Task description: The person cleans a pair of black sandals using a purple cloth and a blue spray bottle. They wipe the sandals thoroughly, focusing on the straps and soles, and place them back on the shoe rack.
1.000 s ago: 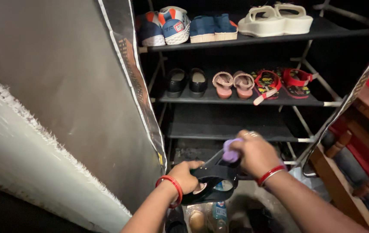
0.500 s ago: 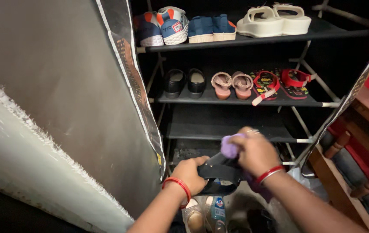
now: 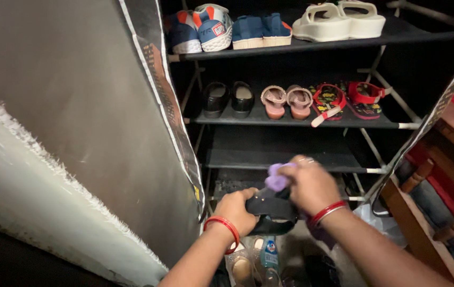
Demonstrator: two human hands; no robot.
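Note:
My left hand (image 3: 236, 211) grips a black sandal (image 3: 276, 211) by its heel end, low in front of an open shoe rack (image 3: 296, 122). My right hand (image 3: 312, 183) presses a small purple cloth (image 3: 277, 178) against the sandal's top. Both wrists carry red bangles. The sandal's far end is hidden under my right hand.
The rack's top shelf holds blue-and-white sneakers (image 3: 201, 27), blue slip-ons (image 3: 261, 31) and cream platform sandals (image 3: 339, 20). The shelf below has black shoes (image 3: 228, 99), pink sandals (image 3: 286, 101) and red flip-flops (image 3: 348, 100). A grey fabric cover (image 3: 105, 122) hangs left. Bottles (image 3: 269, 255) stand on the floor.
Both hands stay on the sandal. The right hand and purple cloth have shifted slightly across the sandal's top, and the sandal sits a little flatter than a second ago.

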